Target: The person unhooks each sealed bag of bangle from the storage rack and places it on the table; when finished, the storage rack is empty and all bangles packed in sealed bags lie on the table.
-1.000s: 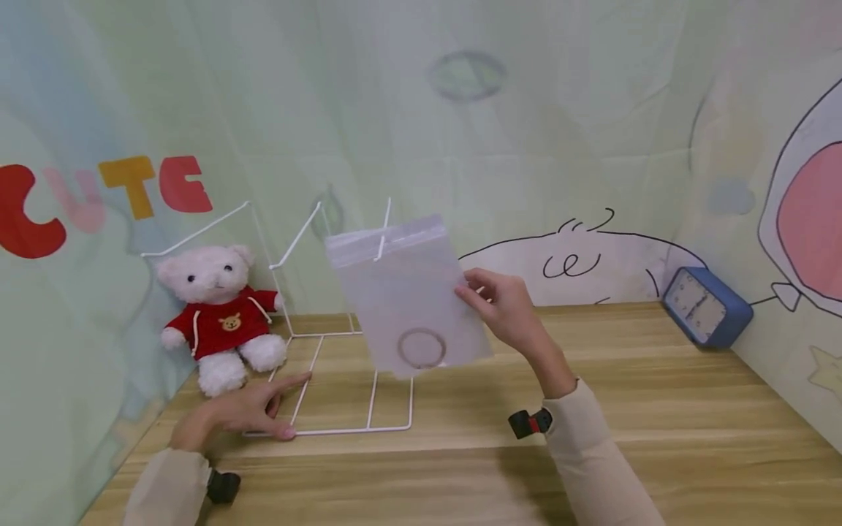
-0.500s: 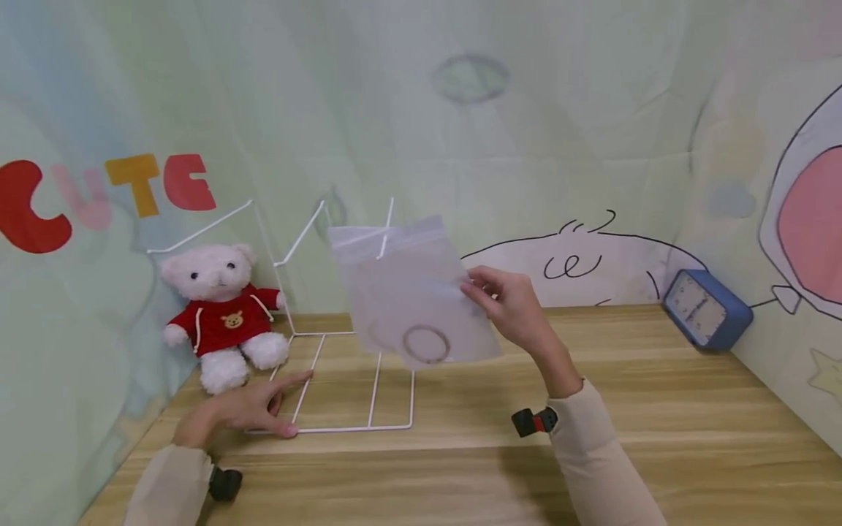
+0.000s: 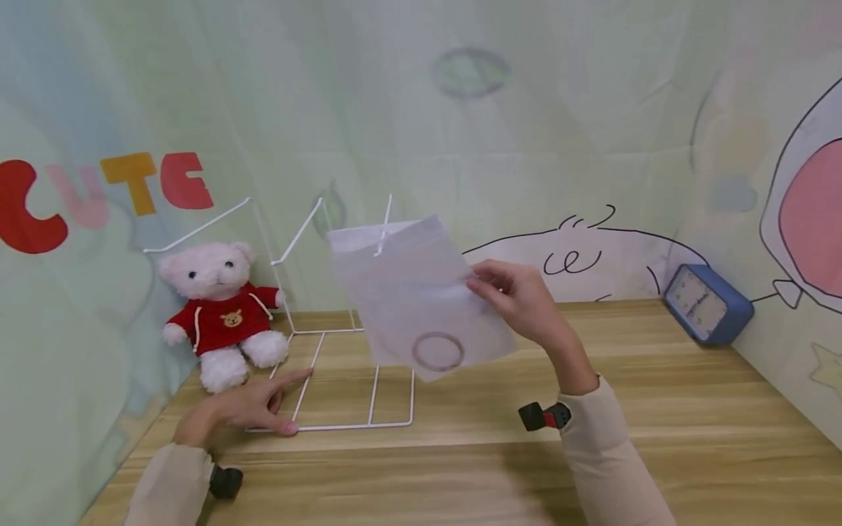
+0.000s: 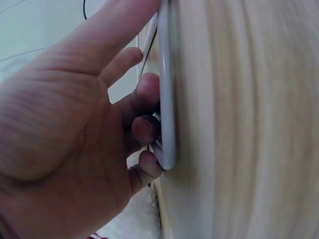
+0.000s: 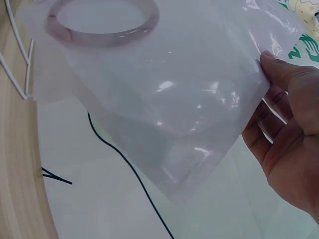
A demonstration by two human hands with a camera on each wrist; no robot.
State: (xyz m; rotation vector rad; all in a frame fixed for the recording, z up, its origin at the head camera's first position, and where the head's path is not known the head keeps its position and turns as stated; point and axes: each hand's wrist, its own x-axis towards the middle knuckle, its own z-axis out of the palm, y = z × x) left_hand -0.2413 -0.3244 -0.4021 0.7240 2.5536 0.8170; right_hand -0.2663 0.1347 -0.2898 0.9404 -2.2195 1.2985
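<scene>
My right hand [image 3: 516, 296] pinches the right edge of a translucent plastic bag [image 3: 408, 292] between thumb and fingers. Low in the bag shows a ring-shaped, pinkish-brown bangle [image 3: 416, 351], seen larger in the right wrist view. A prong of the white wire rack [image 3: 351, 427] crosses in front of the bag's top edge. On the left, my left hand [image 3: 253, 405] rests on the rack's base, thumb on the front rod and index finger stretched over a cross rod. Its other fingertips lie bent beside the rod [image 4: 168, 89] in the left wrist view.
A white teddy bear [image 3: 230, 318] in a red sweater sits behind the left hand, against the rack's left side. At the back right stands a blue clock [image 3: 707, 303]. A printed curtain [image 3: 559, 131] encloses the wooden tabletop [image 3: 493, 467].
My right hand has moved a little to the right, and the bag's lower part has swung right with the bangle. The left hand stays on the rack.
</scene>
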